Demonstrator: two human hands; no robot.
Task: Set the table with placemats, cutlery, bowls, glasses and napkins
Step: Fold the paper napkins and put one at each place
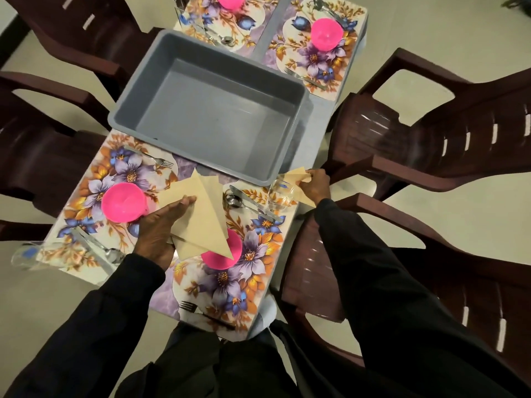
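My left hand holds a stack of folded beige napkins above the near floral placemat, partly covering a pink bowl. My right hand pinches one beige napkin at the table's right edge, beside a clear glass. A spoon and knife lie left of that glass, and a fork lies near the front edge. The left placemat carries a pink bowl, a fork, cutlery and a glass.
An empty grey plastic tub sits mid-table. Two far placemats hold pink bowls and cutlery. Dark brown plastic chairs surround the table on both sides, close to its edges.
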